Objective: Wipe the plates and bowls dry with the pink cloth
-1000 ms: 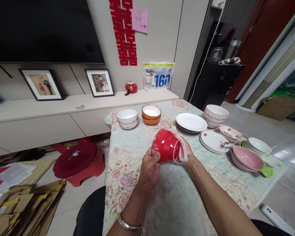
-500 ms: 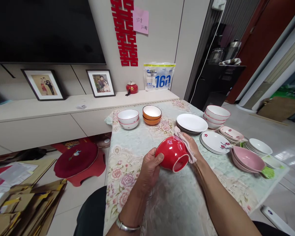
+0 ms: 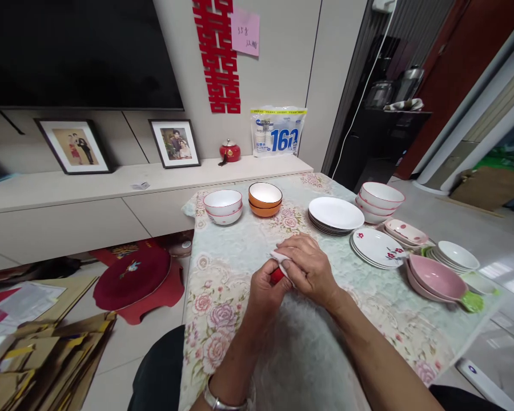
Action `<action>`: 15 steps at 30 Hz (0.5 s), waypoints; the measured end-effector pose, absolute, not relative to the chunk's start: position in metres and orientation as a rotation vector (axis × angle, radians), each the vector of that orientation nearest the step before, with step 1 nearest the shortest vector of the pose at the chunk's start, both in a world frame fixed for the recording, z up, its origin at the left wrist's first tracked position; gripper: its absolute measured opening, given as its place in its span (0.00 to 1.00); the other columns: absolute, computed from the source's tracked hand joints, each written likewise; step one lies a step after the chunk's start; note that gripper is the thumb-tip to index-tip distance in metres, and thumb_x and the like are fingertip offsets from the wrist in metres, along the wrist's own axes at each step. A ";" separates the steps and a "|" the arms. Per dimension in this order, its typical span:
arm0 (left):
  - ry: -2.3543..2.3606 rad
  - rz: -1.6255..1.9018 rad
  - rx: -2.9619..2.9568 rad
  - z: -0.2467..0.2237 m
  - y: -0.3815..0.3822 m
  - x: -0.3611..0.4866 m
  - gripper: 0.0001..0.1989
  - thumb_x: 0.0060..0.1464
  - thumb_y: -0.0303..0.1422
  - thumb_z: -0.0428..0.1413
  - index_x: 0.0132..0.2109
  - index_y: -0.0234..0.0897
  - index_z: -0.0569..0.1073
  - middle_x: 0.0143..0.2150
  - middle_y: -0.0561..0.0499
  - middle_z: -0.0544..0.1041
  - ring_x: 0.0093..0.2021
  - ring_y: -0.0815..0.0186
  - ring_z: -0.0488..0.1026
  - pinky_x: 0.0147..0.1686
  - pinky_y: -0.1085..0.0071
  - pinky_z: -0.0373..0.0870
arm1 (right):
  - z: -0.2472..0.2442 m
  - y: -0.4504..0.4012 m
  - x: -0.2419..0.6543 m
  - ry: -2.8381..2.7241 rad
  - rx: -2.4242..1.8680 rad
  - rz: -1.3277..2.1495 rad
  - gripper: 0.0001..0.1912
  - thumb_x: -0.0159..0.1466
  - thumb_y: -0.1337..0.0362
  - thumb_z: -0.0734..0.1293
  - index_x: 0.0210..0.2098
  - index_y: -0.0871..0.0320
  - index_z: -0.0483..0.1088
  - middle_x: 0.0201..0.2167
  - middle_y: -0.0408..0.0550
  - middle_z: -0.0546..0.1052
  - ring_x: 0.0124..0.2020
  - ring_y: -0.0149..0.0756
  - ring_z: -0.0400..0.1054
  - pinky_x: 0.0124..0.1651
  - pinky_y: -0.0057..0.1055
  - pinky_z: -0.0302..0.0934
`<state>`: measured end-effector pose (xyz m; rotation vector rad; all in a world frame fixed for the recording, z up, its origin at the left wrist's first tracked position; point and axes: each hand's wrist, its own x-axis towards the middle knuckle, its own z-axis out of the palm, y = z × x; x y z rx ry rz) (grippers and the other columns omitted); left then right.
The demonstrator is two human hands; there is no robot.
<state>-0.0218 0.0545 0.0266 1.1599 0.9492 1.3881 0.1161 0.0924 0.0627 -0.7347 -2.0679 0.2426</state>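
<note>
Most of the red bowl (image 3: 277,277) is hidden behind my hands; only a small red patch shows between them. My left hand (image 3: 263,294) grips it, thumb and fingers closed together. Over the bowl, my right hand (image 3: 310,269) is curled around a pale pink cloth (image 3: 279,258) pressed against it. Both hands meet above the middle of the flowered tablecloth (image 3: 223,285). Beyond them stand two stacked orange bowls (image 3: 264,212) and two white bowls with red rims (image 3: 223,219). To the right lies a stack of white plates (image 3: 336,213).
Further right are flower-patterned plates (image 3: 374,249), pink leaf-shaped dishes (image 3: 437,277), small white bowls (image 3: 457,254) and tall red-rimmed bowls (image 3: 381,195). A cabinet (image 3: 154,191) runs behind the table. On the floor at left stand a red stool (image 3: 132,274) and flattened cardboard (image 3: 60,348).
The bowl has been turned, so its outer side and foot no longer show. My right hand with the cloth has come left, close against my left hand.
</note>
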 end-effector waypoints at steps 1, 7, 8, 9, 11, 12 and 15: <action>0.953 1.370 1.159 0.027 0.054 -0.022 0.10 0.46 0.36 0.65 0.31 0.35 0.74 0.25 0.56 0.70 0.27 0.70 0.62 0.30 0.73 0.60 | 0.062 0.094 0.118 -2.053 -0.743 0.280 0.14 0.66 0.62 0.62 0.46 0.53 0.77 0.41 0.50 0.78 0.46 0.42 0.69 0.55 0.45 0.59; 0.808 1.311 0.912 0.024 0.051 -0.021 0.16 0.40 0.39 0.68 0.28 0.35 0.71 0.22 0.56 0.70 0.24 0.71 0.62 0.27 0.73 0.59 | 0.046 0.115 0.144 -1.487 -1.006 0.974 0.19 0.64 0.48 0.63 0.35 0.56 0.78 0.29 0.48 0.77 0.31 0.40 0.70 0.36 0.36 0.64; 0.763 1.329 0.845 0.025 0.051 -0.021 0.16 0.39 0.39 0.68 0.27 0.35 0.70 0.22 0.55 0.70 0.24 0.71 0.62 0.27 0.73 0.59 | 0.042 0.118 0.147 -1.393 -1.032 1.050 0.20 0.62 0.46 0.64 0.33 0.55 0.78 0.27 0.48 0.77 0.31 0.41 0.71 0.35 0.36 0.64; 0.723 1.352 0.779 0.026 0.051 -0.020 0.17 0.38 0.38 0.68 0.27 0.35 0.69 0.22 0.55 0.71 0.23 0.71 0.63 0.27 0.73 0.60 | 0.039 0.121 0.149 -1.323 -1.045 1.083 0.20 0.59 0.44 0.66 0.32 0.55 0.78 0.28 0.48 0.78 0.32 0.43 0.72 0.36 0.38 0.65; 0.664 1.398 0.669 0.029 0.050 -0.018 0.18 0.36 0.38 0.69 0.27 0.35 0.69 0.24 0.55 0.72 0.24 0.71 0.64 0.29 0.73 0.61 | 0.035 0.125 0.152 -1.247 -1.047 1.049 0.20 0.53 0.42 0.71 0.31 0.53 0.78 0.32 0.49 0.80 0.41 0.47 0.72 0.43 0.41 0.66; 0.641 1.411 0.633 0.030 0.051 -0.017 0.18 0.35 0.38 0.69 0.29 0.35 0.70 0.25 0.54 0.73 0.26 0.70 0.66 0.31 0.72 0.62 | 0.034 0.126 0.151 -1.225 -1.045 1.021 0.20 0.51 0.42 0.72 0.30 0.52 0.77 0.34 0.49 0.80 0.44 0.48 0.72 0.47 0.42 0.65; 0.593 1.435 0.599 0.032 0.052 -0.016 0.17 0.41 0.41 0.67 0.30 0.35 0.71 0.28 0.53 0.73 0.29 0.68 0.67 0.35 0.70 0.64 | 0.036 0.128 0.150 -1.142 -1.053 1.055 0.21 0.49 0.41 0.72 0.29 0.53 0.77 0.33 0.48 0.80 0.42 0.45 0.72 0.46 0.40 0.66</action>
